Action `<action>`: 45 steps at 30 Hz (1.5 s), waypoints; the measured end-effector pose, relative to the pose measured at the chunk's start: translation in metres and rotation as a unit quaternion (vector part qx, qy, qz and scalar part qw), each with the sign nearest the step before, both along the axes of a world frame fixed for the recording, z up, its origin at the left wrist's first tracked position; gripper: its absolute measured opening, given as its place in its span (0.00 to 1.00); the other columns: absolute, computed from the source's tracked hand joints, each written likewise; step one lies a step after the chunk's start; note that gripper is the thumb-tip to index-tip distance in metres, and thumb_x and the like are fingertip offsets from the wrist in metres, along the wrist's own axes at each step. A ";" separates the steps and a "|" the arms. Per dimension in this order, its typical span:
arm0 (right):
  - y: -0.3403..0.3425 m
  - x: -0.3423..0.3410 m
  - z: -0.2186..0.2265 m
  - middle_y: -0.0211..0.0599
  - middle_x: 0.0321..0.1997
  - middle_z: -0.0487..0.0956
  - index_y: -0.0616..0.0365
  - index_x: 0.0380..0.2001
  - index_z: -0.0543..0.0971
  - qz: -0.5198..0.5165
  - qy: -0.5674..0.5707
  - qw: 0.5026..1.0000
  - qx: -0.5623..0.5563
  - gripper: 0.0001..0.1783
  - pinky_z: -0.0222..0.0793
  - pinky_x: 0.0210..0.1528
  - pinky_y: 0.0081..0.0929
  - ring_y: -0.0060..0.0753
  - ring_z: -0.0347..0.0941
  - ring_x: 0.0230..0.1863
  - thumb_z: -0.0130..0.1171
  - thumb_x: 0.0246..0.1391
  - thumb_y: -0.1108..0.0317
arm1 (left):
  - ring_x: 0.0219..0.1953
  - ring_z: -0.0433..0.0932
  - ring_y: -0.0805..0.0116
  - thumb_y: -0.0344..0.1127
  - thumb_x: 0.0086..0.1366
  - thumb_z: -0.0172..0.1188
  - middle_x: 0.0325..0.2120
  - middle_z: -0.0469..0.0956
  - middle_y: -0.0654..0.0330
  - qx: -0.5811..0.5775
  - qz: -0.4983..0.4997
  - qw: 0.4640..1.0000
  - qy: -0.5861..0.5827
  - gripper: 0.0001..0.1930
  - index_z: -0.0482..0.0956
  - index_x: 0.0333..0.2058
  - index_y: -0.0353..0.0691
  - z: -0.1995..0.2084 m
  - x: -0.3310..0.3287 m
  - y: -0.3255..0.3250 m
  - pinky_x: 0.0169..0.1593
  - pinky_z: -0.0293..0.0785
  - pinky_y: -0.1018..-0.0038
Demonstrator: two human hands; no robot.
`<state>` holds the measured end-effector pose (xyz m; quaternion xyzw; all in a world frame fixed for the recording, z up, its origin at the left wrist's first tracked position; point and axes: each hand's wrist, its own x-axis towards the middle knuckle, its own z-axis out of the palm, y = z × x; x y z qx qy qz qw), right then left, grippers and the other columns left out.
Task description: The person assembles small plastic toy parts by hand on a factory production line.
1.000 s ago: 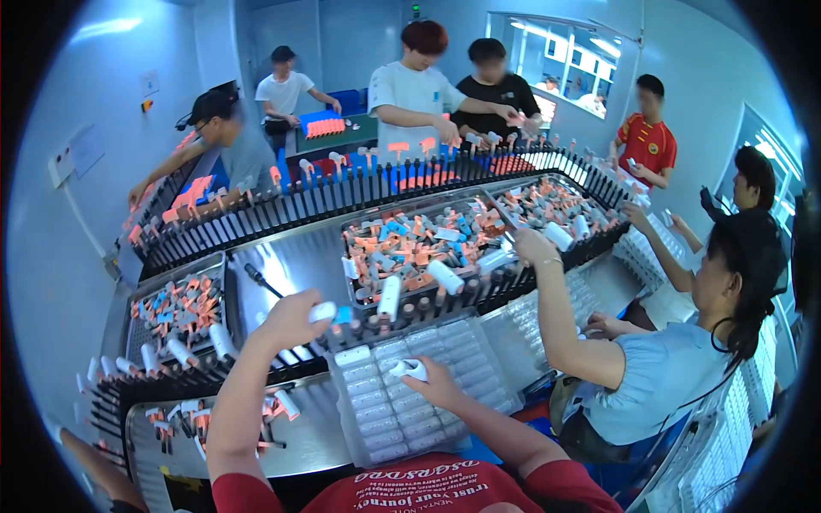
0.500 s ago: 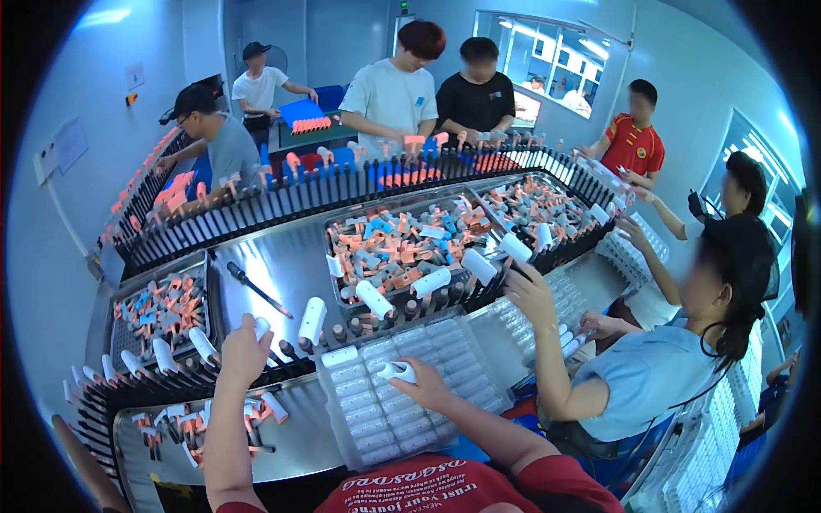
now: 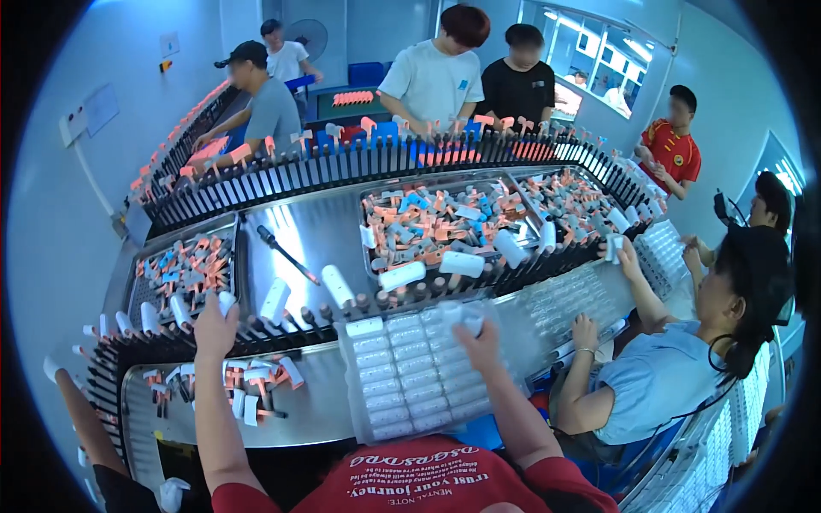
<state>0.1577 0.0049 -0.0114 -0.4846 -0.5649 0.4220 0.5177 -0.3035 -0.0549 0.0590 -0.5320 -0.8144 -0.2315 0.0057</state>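
Note:
My left hand point(image 3: 215, 329) is closed around a white curved plastic cover point(image 3: 227, 303) at the line of black posts point(image 3: 295, 318); whether that cover still sits on a post is hidden. Over the far right part of a clear plastic tray point(image 3: 351, 376), my right hand point(image 3: 479, 346) grips a white plastic cover point(image 3: 467, 320), smeared by motion. Rows of white covers fill the left and middle columns of the tray. Beyond my hands, more white covers stand on the posts, one point(image 3: 275, 299) just right of my left hand.
Metal trays point(image 3: 366, 248) of orange, grey and blue parts lie inside the post loop, beside a lone black rod point(image 3: 286, 254). Loose parts point(image 3: 248, 402) lie on the near metal table. A co-worker in light blue point(image 3: 650, 376) sits at my right; others stand across the line.
The view has shifted, so the scene sits further right. My left hand has moved left along the posts. My right hand has lifted from mid-tray toward its far right side.

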 end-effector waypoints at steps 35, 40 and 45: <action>0.113 0.020 0.048 0.49 0.34 0.75 0.65 0.39 0.69 -0.157 -0.348 0.892 0.241 0.22 0.68 0.33 0.37 0.51 0.74 0.34 0.60 0.48 0.59 | 0.24 0.79 0.59 0.28 0.53 0.50 0.27 0.76 0.55 -0.085 -0.322 0.926 0.178 0.07 0.73 0.32 0.36 -0.075 0.192 0.051 0.25 0.76 0.67; 0.094 0.016 0.034 0.34 0.26 0.75 0.64 0.36 0.71 -0.079 -0.090 0.983 0.137 0.18 0.67 0.28 0.24 0.25 0.74 0.30 0.58 0.52 0.58 | 0.29 0.73 0.58 0.36 0.43 0.61 0.25 0.70 0.56 0.104 -0.383 0.915 0.079 0.14 0.69 0.27 0.38 -0.022 0.209 0.028 0.33 0.73 0.66; 0.074 0.004 0.031 0.30 0.30 0.76 0.63 0.38 0.72 -0.067 0.075 0.993 0.063 0.12 0.68 0.29 0.16 0.18 0.73 0.28 0.58 0.52 0.67 | 0.29 0.75 0.50 0.37 0.47 0.60 0.25 0.74 0.48 0.076 -0.416 0.889 -0.177 0.17 0.66 0.33 0.37 0.031 0.243 0.055 0.33 0.71 0.61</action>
